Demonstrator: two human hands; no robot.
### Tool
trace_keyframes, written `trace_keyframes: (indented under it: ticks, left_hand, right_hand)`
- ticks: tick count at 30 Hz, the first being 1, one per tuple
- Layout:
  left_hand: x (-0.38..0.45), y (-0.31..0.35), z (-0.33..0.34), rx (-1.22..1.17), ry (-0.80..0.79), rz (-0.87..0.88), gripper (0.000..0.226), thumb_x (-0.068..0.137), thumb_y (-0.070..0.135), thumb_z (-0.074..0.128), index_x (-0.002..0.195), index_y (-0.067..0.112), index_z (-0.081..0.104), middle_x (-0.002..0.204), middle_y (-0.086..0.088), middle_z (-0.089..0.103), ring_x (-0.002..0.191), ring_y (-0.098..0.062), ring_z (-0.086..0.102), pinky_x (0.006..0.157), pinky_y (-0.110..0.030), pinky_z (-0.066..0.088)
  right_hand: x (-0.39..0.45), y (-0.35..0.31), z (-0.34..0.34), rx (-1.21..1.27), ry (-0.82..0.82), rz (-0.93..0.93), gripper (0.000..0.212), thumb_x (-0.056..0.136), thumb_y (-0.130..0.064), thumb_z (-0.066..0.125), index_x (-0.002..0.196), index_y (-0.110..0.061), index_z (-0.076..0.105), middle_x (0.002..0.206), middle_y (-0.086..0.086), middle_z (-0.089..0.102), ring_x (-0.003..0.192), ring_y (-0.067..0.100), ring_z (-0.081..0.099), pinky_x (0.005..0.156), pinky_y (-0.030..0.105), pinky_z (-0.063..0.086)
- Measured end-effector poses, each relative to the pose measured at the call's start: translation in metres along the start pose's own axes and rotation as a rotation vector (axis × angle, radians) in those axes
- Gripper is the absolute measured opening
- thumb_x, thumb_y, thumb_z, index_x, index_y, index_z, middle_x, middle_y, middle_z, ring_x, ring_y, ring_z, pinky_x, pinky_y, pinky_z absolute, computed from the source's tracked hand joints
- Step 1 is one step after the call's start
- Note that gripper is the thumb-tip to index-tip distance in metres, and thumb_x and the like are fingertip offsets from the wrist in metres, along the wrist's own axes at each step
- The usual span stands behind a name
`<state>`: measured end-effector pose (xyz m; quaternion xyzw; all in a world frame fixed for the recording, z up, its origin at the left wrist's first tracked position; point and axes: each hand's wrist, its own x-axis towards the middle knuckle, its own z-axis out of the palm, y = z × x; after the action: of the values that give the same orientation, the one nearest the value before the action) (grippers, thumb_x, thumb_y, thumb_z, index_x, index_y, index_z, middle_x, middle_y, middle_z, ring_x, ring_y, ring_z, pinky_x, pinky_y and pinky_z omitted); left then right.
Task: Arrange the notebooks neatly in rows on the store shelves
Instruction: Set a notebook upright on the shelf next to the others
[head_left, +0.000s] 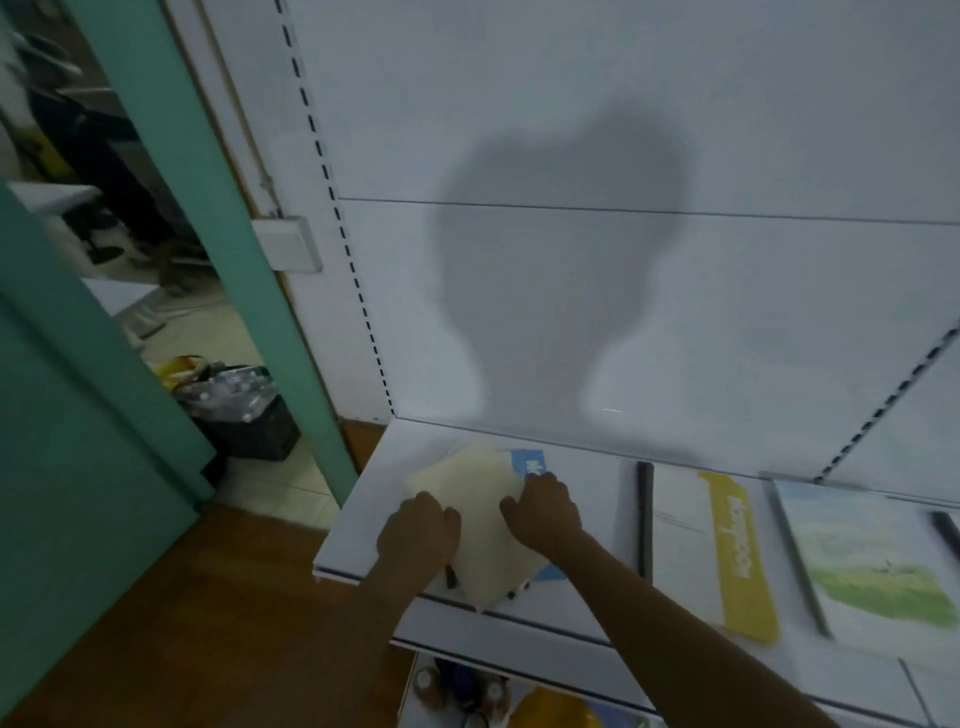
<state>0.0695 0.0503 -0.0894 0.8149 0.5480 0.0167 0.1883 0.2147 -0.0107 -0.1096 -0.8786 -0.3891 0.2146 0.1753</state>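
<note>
A cream notebook (480, 512) lies tilted on the white shelf (363, 525), on top of a notebook with a blue band (530, 462). My left hand (418, 535) grips the cream notebook's left edge, and my right hand (543, 512) presses on its right edge. To the right lie a white notebook with a yellow band (727, 551) and a notebook with a green landscape cover (867, 566), side by side in a row.
The shelf's white back panel (571, 286) rises behind, with slotted uprights. A green door frame (218, 208) and a dark crate (244, 410) on the floor stand to the left. A lower shelf holds small items (462, 691).
</note>
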Motion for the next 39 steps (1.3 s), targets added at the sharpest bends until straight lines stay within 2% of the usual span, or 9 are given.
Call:
trace_keyframes:
  ticks: [2,6,8,13,17,20,25,33,39]
  left_hand:
    - [0.002,-0.019,0.000,-0.087,-0.133,-0.026,0.048,0.096,0.047,0.042,0.102,0.004,0.063,0.099,-0.010,0.067,0.078,-0.020,0.062,0.071,-0.029,0.055]
    - [0.001,-0.033,-0.001,-0.442,-0.353,-0.020,0.052,0.093,0.037,0.056,0.132,0.003,0.048,0.128,-0.015,0.058,0.113,-0.026,0.058,0.087,-0.029,0.051]
    - [0.004,-0.043,-0.002,-0.408,-0.343,0.048,0.047,0.091,0.031,0.059,0.129,0.005,0.051,0.125,-0.014,0.060,0.110,-0.026,0.059,0.090,-0.031,0.051]
    - [0.011,-0.040,-0.014,-0.696,-0.405,-0.027,0.039,0.091,0.031,0.061,0.117,0.003,0.057,0.094,-0.009,0.063,0.078,-0.021,0.061,0.062,-0.028,0.053]
    - [-0.005,-0.004,-0.014,-0.816,-0.509,0.154,0.030,0.094,0.026,0.056,0.121,0.015,0.049,0.112,-0.006,0.062,0.098,-0.025,0.061,0.080,-0.039,0.055]
    - [-0.032,0.035,-0.006,-0.905,-0.600,0.273,0.021,0.095,0.021,0.055,0.116,0.020,0.051,0.111,-0.004,0.064,0.095,-0.022,0.062,0.078,-0.035,0.053]
    - [-0.096,0.111,0.012,-0.796,-0.629,0.449,0.020,0.091,0.033,0.057,0.101,0.018,0.050,0.101,-0.006,0.061,0.094,-0.027,0.061,0.081,-0.037,0.052]
    - [-0.250,0.249,0.073,-0.613,-0.748,0.749,0.033,0.092,0.032,0.057,0.112,0.008,0.045,0.110,-0.011,0.061,0.095,-0.026,0.061,0.076,-0.037,0.052]
    - [-0.374,0.341,0.121,-0.530,-0.815,0.956,0.036,0.093,0.031,0.056,0.117,0.008,0.042,0.110,-0.008,0.058,0.089,-0.019,0.057,0.060,-0.024,0.041]
  right_hand:
    - [-0.006,-0.012,0.011,-0.061,0.033,0.072,0.046,0.087,-0.035,0.049,0.125,-0.009,0.045,0.127,0.010,0.045,0.115,0.027,0.046,0.099,0.040,0.038]
    - [-0.016,-0.024,0.025,-0.041,0.100,0.194,0.046,0.085,-0.040,0.050,0.121,-0.010,0.046,0.124,0.011,0.044,0.114,0.030,0.044,0.102,0.044,0.038]
    - [-0.021,-0.025,0.027,0.034,0.100,0.216,0.047,0.089,-0.041,0.049,0.120,-0.007,0.048,0.123,0.012,0.050,0.113,0.029,0.049,0.099,0.039,0.041]
    - [-0.041,-0.028,0.023,0.244,0.115,0.293,0.045,0.093,-0.037,0.048,0.117,-0.001,0.056,0.116,0.013,0.062,0.105,0.027,0.060,0.088,0.032,0.049]
    - [-0.074,-0.010,0.014,0.397,0.259,0.481,0.051,0.091,-0.043,0.046,0.122,-0.003,0.052,0.124,0.015,0.054,0.110,0.030,0.055,0.096,0.038,0.045]
    - [-0.109,0.015,-0.006,0.526,0.450,0.599,0.054,0.092,-0.044,0.043,0.127,-0.003,0.045,0.130,0.018,0.048,0.115,0.034,0.050,0.094,0.036,0.040]
    - [-0.175,0.087,-0.051,0.698,0.603,0.673,0.048,0.094,-0.040,0.040,0.127,-0.006,0.046,0.124,0.014,0.057,0.095,0.025,0.053,0.081,0.032,0.042]
    - [-0.326,0.233,-0.115,0.772,0.908,0.854,0.039,0.095,-0.033,0.042,0.127,-0.012,0.043,0.117,0.008,0.058,0.094,0.021,0.054,0.081,0.033,0.043]
    - [-0.442,0.338,-0.149,0.769,1.097,0.935,0.028,0.096,-0.029,0.044,0.121,-0.015,0.044,0.106,0.003,0.054,0.091,0.020,0.053,0.081,0.034,0.043]
